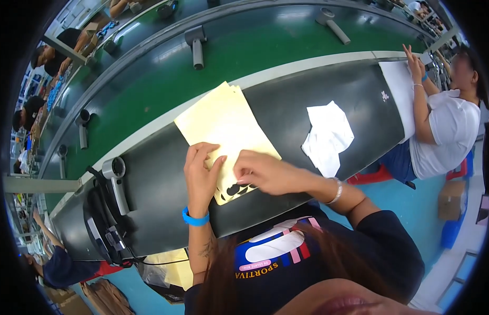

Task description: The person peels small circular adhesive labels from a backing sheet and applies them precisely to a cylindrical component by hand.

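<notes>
Below the table's near edge, toward the left, yellow material lay in a box or bag (176,268) beside clear plastic. On the black tabletop (165,173), a stack of pale yellow sheets (223,121) slanted from the near edge to the far one, its far corners slightly fanned. Small black pieces (233,190), rounded and curved, sat along the near end of the top sheet.

The right hand (263,172), with a bracelet at its wrist, was over those pieces, fingers curled in and thumb drawn up to them; whether a piece was pinched there I could not tell. The left hand (202,168), above a blue wristband (195,217), lay at the left edge of the sheets, its thumb and fingers apart.

To the right, well apart from the sheets, was a crumpled white cloth (328,136). To the left, a grey hairdryer-shaped device (118,189) lay beside a black bag-like thing (100,226).

At the right end of the table sat a co-worker in a white shirt (444,118), one hand raised. Farther off, similar grey devices (196,47) were spread along a green belt (150,94), with more people on its far side.
</notes>
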